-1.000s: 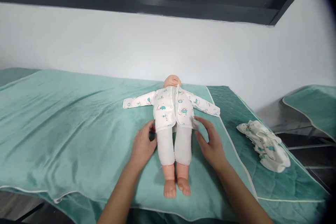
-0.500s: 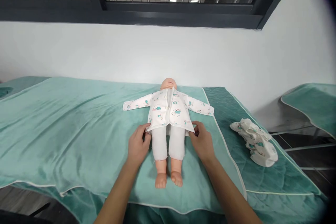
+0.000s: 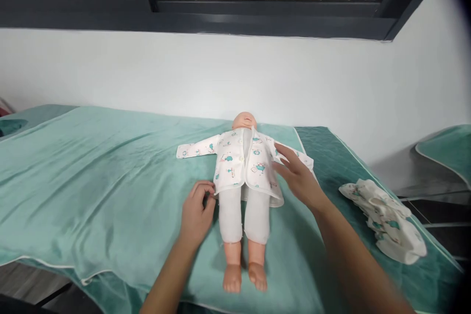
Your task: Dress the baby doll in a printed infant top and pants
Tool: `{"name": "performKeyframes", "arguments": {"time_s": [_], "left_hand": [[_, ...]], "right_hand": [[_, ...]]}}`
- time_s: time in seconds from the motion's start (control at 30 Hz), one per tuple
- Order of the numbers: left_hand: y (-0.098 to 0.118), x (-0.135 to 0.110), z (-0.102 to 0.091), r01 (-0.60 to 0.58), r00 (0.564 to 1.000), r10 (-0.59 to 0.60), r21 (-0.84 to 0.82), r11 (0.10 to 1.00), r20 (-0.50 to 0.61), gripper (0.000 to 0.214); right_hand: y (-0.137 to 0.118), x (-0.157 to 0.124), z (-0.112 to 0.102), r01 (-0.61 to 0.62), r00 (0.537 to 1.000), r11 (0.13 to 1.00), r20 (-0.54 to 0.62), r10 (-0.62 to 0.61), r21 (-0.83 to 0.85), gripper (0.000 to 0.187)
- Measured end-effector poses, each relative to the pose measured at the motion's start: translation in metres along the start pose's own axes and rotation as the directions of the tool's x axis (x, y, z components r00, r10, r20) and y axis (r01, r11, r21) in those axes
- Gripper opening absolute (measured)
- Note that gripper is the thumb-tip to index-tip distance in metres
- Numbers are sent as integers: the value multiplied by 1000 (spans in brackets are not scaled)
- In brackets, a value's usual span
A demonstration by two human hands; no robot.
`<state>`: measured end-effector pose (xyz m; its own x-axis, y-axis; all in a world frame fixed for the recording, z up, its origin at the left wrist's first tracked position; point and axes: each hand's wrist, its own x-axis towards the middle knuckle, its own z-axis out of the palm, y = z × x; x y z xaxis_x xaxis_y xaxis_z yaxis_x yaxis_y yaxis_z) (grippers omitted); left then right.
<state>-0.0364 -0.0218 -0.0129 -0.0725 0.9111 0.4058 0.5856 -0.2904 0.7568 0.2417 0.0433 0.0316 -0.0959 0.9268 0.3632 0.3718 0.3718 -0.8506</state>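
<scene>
A baby doll (image 3: 231, 216) lies on its back, feet toward me, in a white printed baby jacket (image 3: 230, 162) and white leggings. The jacket's front edges meet loosely down the middle, with its sleeves spread out to both sides. At the jacket's lower left corner, my left hand (image 3: 197, 213) has its fingers curled in a pinch on the hem. My right hand (image 3: 297, 176) is raised by the jacket's right side, fingers apart and holding nothing; it covers part of the right sleeve.
Under the doll is a light green sheet (image 3: 110, 171) over a darker green quilted bed cover (image 3: 316, 142). Folded white printed clothing (image 3: 386, 221) lies on the right. Behind the bed are a white wall (image 3: 147, 73) and a dark window frame (image 3: 257, 22).
My right hand has let go of the jacket's right hem and moved up beside the sleeve, its fingers opening. My left hand stays at the left hem. The view has shifted slightly.
</scene>
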Motion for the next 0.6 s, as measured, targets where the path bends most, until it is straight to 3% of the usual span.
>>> {"name": "performKeyframes", "arguments": {"time_s": [0.13, 0.27, 0.37, 0.47, 0.6], "left_hand": [[-1, 0, 1, 116, 993, -115, -13, 993, 21, 14], [-1, 1, 0, 185, 982, -186, 12, 983, 32, 15], [-1, 3, 0, 224, 974, -224, 26, 974, 31, 16], [0, 4, 1, 239, 971, -239, 5, 971, 20, 16], [0, 5, 1, 258, 966, -258, -29, 966, 9, 17]], "right_hand": [[-11, 71, 32, 64, 998, 987, 23, -61, -147, 38], [-18, 103, 57, 147, 979, 968, 167, -114, -202, 34], [-14, 97, 60, 147, 985, 979, 106, -133, -138, 32], [-4, 73, 50, 66, 994, 997, -85, -62, 44, 39], [14, 24, 34, 3, 951, 995, -307, 30, 104, 36]]}}
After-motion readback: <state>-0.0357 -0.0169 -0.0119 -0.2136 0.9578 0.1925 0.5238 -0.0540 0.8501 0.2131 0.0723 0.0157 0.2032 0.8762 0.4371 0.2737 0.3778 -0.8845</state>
